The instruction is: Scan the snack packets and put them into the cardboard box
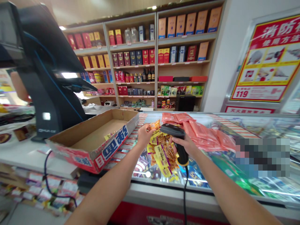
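My right hand (184,146) is wrapped round the grip of a black barcode scanner (174,131), whose cable runs down over the counter's front edge. The scanner's head points left, toward my left hand (144,134). That hand pinches a small orange snack packet (154,125) by its edge. Below both hands, several yellow-and-purple snack packets (162,156) lie in a loose pile on the glass counter (142,167). Part of the pile is hidden behind the scanner and my right hand.
Left of the pile stands a shallow cardboard box (93,134) with a few packets inside. A point-of-sale terminal (51,84) rises beyond it. Pink plastic packs (201,132) lie at the right. Shelves of boxed goods (132,57) line the back wall.
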`<act>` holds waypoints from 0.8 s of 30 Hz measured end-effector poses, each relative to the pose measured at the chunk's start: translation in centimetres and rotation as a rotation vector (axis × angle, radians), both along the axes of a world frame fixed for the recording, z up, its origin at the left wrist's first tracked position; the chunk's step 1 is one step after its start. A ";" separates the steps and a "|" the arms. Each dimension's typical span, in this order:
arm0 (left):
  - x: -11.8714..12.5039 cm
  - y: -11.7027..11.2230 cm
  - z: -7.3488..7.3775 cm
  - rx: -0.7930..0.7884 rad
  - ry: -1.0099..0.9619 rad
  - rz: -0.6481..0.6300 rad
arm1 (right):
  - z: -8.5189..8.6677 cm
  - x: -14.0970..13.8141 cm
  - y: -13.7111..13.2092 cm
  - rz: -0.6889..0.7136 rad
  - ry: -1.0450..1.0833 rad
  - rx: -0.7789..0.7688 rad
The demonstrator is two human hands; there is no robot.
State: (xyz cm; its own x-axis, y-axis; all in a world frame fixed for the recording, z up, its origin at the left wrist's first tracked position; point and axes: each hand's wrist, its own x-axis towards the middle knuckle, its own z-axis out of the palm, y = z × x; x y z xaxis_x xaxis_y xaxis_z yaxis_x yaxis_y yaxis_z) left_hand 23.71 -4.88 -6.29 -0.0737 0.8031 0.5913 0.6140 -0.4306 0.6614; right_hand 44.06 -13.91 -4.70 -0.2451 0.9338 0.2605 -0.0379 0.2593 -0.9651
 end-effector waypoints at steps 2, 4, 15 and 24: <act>0.1 0.0 0.0 0.008 0.006 0.007 | 0.1 0.0 -0.1 0.001 -0.004 -0.011; 0.0 0.1 -0.1 0.014 -0.021 -0.009 | 0.1 -0.1 -0.1 -0.001 -0.009 -0.020; -1.0 -1.5 1.9 -0.001 -0.066 0.049 | -0.2 0.6 0.7 -0.005 0.052 -0.016; -10.7 -4.5 11.1 -0.019 0.194 0.495 | -0.1 0.7 0.6 -0.028 0.098 -0.006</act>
